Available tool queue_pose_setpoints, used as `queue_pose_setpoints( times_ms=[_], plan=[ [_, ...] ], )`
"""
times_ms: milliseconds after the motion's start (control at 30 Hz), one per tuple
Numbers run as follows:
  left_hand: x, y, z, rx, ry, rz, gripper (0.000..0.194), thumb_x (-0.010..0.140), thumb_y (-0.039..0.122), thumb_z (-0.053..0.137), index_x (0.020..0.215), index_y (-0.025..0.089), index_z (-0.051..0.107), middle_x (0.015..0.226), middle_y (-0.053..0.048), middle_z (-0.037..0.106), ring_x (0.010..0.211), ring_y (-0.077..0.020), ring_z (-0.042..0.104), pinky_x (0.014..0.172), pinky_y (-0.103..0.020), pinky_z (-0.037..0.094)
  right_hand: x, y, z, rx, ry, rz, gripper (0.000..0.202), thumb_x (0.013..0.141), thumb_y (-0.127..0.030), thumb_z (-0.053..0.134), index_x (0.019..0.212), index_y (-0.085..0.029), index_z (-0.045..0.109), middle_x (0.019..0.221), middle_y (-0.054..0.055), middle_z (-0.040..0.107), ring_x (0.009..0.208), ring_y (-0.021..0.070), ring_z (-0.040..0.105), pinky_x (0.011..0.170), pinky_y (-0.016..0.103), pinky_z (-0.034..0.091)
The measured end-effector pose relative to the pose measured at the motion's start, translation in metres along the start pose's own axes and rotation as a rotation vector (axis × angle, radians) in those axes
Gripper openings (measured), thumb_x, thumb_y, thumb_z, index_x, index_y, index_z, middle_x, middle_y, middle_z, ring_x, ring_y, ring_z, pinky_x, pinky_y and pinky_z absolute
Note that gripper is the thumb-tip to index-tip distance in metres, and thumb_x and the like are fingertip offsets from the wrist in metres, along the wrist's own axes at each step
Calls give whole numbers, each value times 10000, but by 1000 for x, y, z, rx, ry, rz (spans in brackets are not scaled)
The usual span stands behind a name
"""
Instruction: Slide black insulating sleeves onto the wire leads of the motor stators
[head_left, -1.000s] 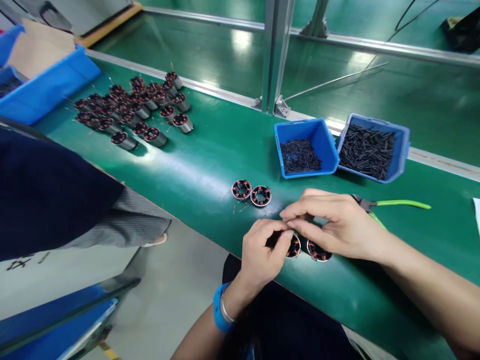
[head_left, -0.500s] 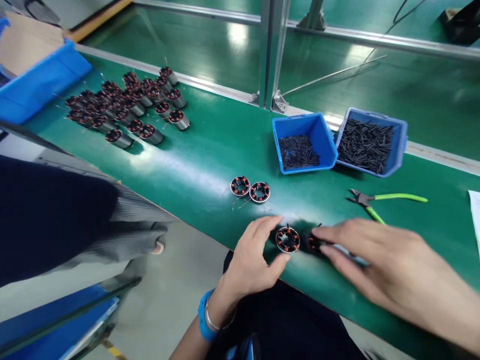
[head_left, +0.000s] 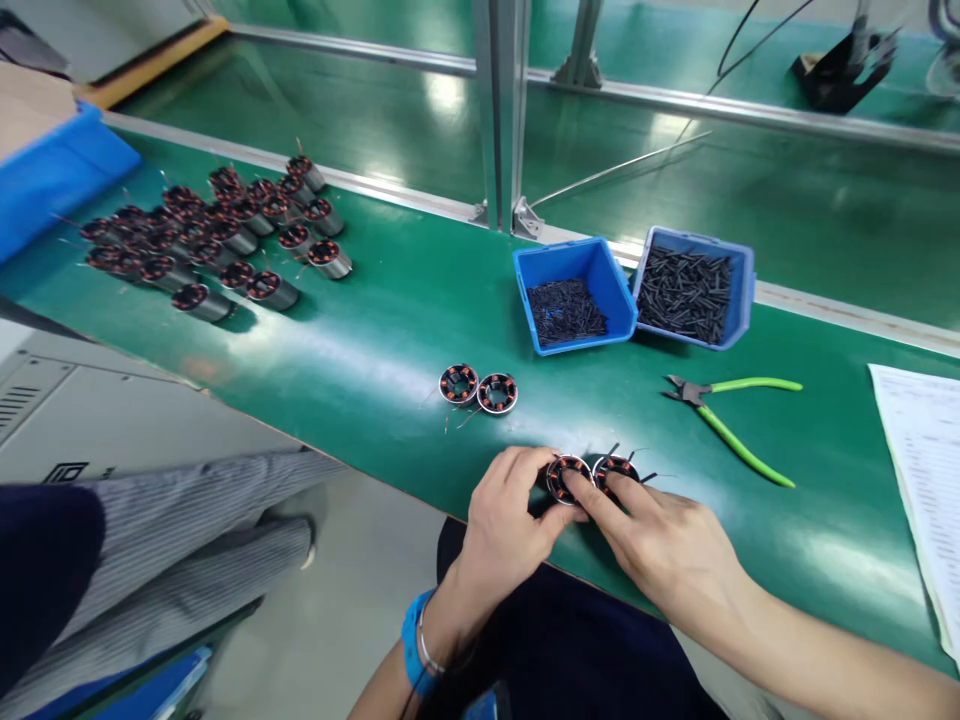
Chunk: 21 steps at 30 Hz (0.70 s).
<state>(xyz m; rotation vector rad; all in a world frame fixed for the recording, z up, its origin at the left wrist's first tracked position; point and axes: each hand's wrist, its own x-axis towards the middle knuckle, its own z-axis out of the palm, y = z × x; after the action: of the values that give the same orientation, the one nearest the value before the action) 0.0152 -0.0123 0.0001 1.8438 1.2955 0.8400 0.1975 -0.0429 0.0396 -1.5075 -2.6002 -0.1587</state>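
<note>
My left hand (head_left: 510, 510), wearing a blue wristband, is closed around a motor stator (head_left: 556, 492) with copper windings in a metal ring. A second stator (head_left: 619, 466) stands against its right side, with black sleeved wire ends sticking up. My right hand (head_left: 667, 540) reaches over both, fingertips on the held stator's coils and on the second stator; its thumb is hidden. Behind my left hand, two more stators stand side by side, one on the left (head_left: 458, 384) and one on the right (head_left: 497, 394), with thin wires trailing.
Side cutters (head_left: 720, 410) with green handles lie open on the right, near a printed sheet (head_left: 919, 480). Two blue bins (head_left: 525, 262) of black sleeves stand behind. Many stators (head_left: 199, 300) are grouped at left by a blue crate (head_left: 67, 180). A person's striped trouser legs (head_left: 187, 530) show lower left.
My right hand has moved left, bringing the second stator against the held one, and its fingers now reach over both. My left hand stays around its stator. The view has shifted right.
</note>
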Motion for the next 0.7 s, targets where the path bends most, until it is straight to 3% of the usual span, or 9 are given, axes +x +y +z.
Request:
queue_pose_setpoints(
  times_ms=[133, 267, 367, 467, 600, 700],
  plan=[
    [0, 0, -9, -54, -78, -7, 508, 723, 175, 825, 1170, 233, 590, 1125, -61, 673, 1044, -243, 668, 923, -412, 580, 4, 7, 0, 20, 3, -49, 400, 853, -74, 459, 1127, -188, 726, 802, 67, 721, 527, 135, 612, 499, 236, 458],
    [16, 6, -31, -92, -282, 105, 780, 657, 244, 847, 1357, 243, 503, 1332, -114, 576, 1203, -306, 591, 1034, -488, 523, -1, 12, 0, 37, -6, -90, 429, 875, -66, 450, 1232, -180, 658, 939, 88, 750, 584, 153, 671, 526, 256, 501],
    [39, 10, -39, -76, -429, 237, 644, 687, 199, 805, 1289, 257, 585, 1283, -90, 612, 1182, -297, 590, 1040, -481, 501, -6, 14, 0, 110, 70, -23, 270, 945, -93, 474, 1143, -157, 647, 1033, 82, 760, 656, 144, 707, 570, 256, 524],
    [57, 9, -36, -51, -523, 301, 479, 707, 208, 815, 1161, 255, 670, 1158, -56, 676, 1062, -264, 629, 958, -434, 521, -7, 14, 0, 177, 125, 41, 135, 975, -127, 511, 986, -157, 642, 965, 54, 770, 684, 136, 718, 592, 247, 527],
    [61, 7, -29, -43, -517, 340, 373, 724, 228, 829, 1070, 236, 690, 1083, -40, 713, 994, -233, 648, 918, -398, 509, -5, 13, 1, 194, 167, 68, 147, 973, -144, 531, 1007, -166, 673, 1021, 65, 769, 778, 145, 736, 691, 250, 565],
    [54, 5, -27, -60, -461, 338, 338, 736, 231, 823, 1045, 223, 684, 1070, -37, 732, 995, -224, 657, 913, -384, 508, -3, 10, 1, 212, 202, 115, 173, 968, -190, 550, 1033, -145, 703, 1013, 92, 745, 756, 149, 722, 667, 257, 575]
  ],
)
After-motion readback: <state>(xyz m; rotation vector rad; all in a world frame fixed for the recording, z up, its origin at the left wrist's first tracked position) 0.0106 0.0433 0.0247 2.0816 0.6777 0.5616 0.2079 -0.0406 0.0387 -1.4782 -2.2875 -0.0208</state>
